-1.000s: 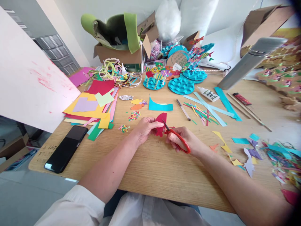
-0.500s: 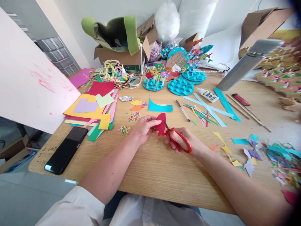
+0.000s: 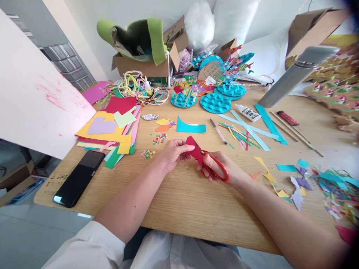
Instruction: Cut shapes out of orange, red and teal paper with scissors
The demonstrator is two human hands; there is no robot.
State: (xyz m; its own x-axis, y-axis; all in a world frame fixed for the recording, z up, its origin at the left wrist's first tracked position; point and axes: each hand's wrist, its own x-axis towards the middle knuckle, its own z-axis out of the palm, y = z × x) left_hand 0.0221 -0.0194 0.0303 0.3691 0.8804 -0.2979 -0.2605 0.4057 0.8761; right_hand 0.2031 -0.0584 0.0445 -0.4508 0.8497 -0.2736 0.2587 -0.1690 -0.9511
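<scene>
Red paper (image 3: 195, 151) pinched in left hand (image 3: 178, 152), just this side of blue paper (image 3: 191, 127). Scissors (image 3: 227, 174) gripped in right hand (image 3: 215, 163), blades set against red paper. Cutting judged under way, outline seemingly unfinished. Fish (image 3: 163, 128) already cut, laid left of blue paper; scraps (image 3: 338, 186) strewn well right of it.

This looks like a craft workspace, judging by the wooden table (image 3: 174, 201) spread with handiwork supplies. A stack of coloured paper (image 3: 108, 137) lies at the left of the frame, and paper scraps (image 3: 340, 185) gather at the lower right. Scissors (image 3: 224, 169) show near the centre, with a glue bottle (image 3: 248, 113) and a pen (image 3: 218, 131) above. Decorated blue discs (image 3: 215, 102) and a cardboard box (image 3: 140, 68) fill the upper middle.
</scene>
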